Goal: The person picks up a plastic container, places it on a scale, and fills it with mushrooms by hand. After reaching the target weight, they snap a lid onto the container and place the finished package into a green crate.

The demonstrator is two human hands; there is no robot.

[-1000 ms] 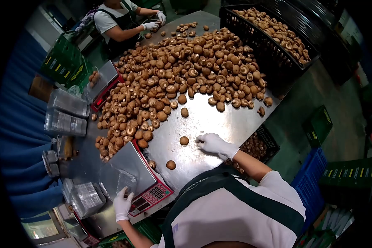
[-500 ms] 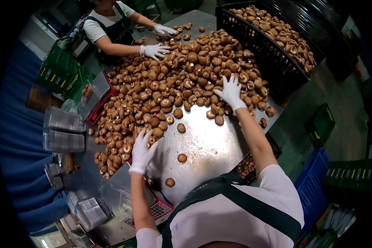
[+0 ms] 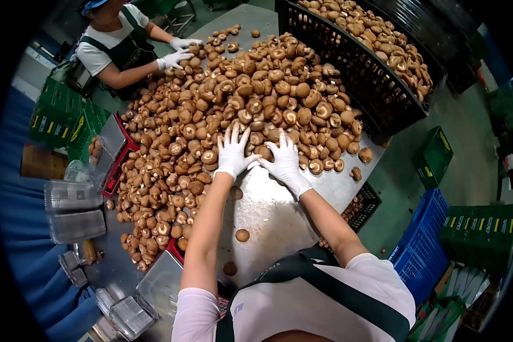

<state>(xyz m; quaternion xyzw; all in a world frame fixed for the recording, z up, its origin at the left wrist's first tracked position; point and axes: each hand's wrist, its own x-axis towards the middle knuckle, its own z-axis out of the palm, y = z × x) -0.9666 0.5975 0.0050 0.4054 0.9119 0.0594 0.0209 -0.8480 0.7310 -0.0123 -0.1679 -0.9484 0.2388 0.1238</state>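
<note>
A wide heap of brown shiitake mushrooms (image 3: pixel 222 108) covers much of the metal table (image 3: pixel 268 222). At the heap's near edge, my left hand (image 3: pixel 232 154), in a white glove, lies with fingers spread against the mushrooms. Close beside it on the right, my gloved right hand (image 3: pixel 285 164) also has its fingers apart and touches the pile. Both thumbs point inward, with a few mushrooms between and ahead of the hands. A loose mushroom (image 3: pixel 242 235) rests on the bare metal nearer my body.
Across the table, a co-worker's gloved hands (image 3: pixel 179 54) touch the heap. A black crate (image 3: pixel 347 57) full of mushrooms stands at the back right. On the left are a red scale (image 3: pixel 119 162) and clear plastic trays (image 3: pixel 77 208). A blue crate (image 3: pixel 419 245) stands right.
My left hand has moved right and away from me; my right hand has come left and nearer. They are now side by side at the heap. The co-worker's hands have shifted left in view.
</note>
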